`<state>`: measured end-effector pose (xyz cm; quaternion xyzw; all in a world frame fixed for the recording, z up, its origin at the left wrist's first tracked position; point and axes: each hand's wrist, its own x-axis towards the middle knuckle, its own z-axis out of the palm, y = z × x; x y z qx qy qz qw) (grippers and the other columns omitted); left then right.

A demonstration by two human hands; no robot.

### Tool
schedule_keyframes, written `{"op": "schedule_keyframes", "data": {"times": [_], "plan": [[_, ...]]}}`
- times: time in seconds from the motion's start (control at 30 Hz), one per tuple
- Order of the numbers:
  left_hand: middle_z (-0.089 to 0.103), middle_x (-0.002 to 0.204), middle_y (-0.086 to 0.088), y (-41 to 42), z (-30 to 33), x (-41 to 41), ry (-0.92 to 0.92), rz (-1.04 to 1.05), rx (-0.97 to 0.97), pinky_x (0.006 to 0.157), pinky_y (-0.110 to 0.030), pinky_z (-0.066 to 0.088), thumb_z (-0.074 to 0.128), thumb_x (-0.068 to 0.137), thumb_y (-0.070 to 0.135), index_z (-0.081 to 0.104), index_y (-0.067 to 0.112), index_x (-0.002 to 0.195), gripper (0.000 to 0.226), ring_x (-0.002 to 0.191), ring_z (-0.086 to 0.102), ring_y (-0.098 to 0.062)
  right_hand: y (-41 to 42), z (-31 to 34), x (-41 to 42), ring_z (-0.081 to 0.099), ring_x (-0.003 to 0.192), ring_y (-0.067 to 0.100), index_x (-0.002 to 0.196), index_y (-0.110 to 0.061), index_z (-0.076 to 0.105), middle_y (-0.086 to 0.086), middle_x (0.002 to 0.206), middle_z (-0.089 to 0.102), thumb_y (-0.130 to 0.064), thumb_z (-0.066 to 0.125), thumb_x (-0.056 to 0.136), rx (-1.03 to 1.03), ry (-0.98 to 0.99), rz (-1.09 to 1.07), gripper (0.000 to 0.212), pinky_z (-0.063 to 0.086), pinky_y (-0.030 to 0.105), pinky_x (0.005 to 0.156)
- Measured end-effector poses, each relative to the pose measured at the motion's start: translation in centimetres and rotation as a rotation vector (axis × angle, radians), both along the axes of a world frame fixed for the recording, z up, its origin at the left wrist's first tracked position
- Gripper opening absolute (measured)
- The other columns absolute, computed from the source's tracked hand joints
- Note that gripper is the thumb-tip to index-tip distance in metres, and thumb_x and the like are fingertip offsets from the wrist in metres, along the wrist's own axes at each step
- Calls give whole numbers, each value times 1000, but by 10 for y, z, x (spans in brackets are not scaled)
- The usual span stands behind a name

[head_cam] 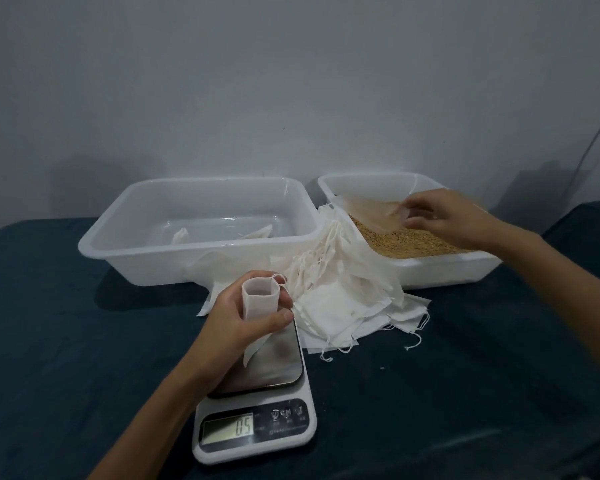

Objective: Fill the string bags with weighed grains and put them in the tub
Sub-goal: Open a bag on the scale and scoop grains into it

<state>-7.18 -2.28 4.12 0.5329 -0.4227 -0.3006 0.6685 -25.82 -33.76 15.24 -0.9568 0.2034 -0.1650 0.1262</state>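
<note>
My left hand [245,318] holds a small white string bag [260,301] upright with its mouth open, just above the steel plate of the kitchen scale [257,403]. The display reads 0.5. My right hand [437,216] pinches a thin clear scoop [371,211] over the brown grains [402,240] in the right white tub [444,268]. The left white tub [201,261] holds two white bags [181,235] near its back. A heap of empty string bags [340,299] lies between the tubs and the scale.
Everything stands on a dark blue cloth [66,341] against a grey wall. A cable [589,147] hangs at the far right. Loose bag strings [414,341] trail off the heap onto the cloth to the right of the scale.
</note>
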Motion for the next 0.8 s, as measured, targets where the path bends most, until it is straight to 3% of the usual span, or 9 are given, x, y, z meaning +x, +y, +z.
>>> {"op": "schedule_keyframes", "data": {"times": [0.17, 0.27, 0.33, 0.47, 0.5, 0.67, 0.8], "plan": [[73, 104, -12, 1, 1, -5, -34, -18, 23, 83, -32, 60, 82, 81, 9, 68, 21, 114, 37, 94, 70, -21, 73, 16, 4, 65, 107, -4, 117, -15, 71, -10, 113, 72, -8, 70, 93, 84, -50, 241, 25, 46, 9, 92], [73, 105, -9, 3, 3, -6, -47, -22, 45, 84, -37, 60, 84, 81, 15, 67, 22, 115, 39, 95, 70, -22, 99, 20, 7, 66, 108, 8, 120, -19, 71, -9, 115, 71, -15, 70, 93, -21, 5, 278, 27, 51, 33, 97], [74, 105, -6, 3, 3, -7, -56, -3, 68, 85, -40, 60, 87, 77, 22, 69, 24, 109, 37, 95, 71, -22, 108, 24, 9, 63, 108, 11, 123, -24, 70, -11, 117, 67, -19, 69, 94, -112, 60, 279, 30, 50, 41, 95], [73, 106, -7, 3, 2, -6, -72, 2, 83, 87, -43, 60, 86, 81, 17, 68, 15, 107, 32, 96, 71, -24, 115, 31, 13, 56, 100, 6, 127, -22, 69, -17, 110, 59, -13, 71, 92, -186, 69, 307, 37, 39, 15, 86], [73, 106, -7, 3, 2, -6, -82, 2, 82, 87, -43, 60, 85, 82, 15, 67, 14, 109, 32, 96, 71, -24, 116, 33, 13, 55, 98, 6, 128, -22, 69, -19, 109, 57, -11, 71, 91, -226, 76, 304, 38, 37, 15, 85], [73, 105, -6, 3, 3, -8, -94, 3, 81, 86, -42, 59, 84, 86, 8, 64, 12, 116, 37, 93, 70, -21, 117, 40, 16, 60, 102, 23, 129, -24, 69, -6, 114, 66, -9, 72, 91, -394, 93, 300, 40, 37, 31, 93], [72, 105, -7, 3, 4, -10, -90, -10, 68, 85, -36, 58, 83, 86, 7, 64, 13, 117, 38, 92, 70, -20, 118, 44, 17, 60, 102, 24, 130, -24, 68, -2, 115, 67, -13, 74, 90, -497, 102, 294, 42, 37, 37, 96]]}}
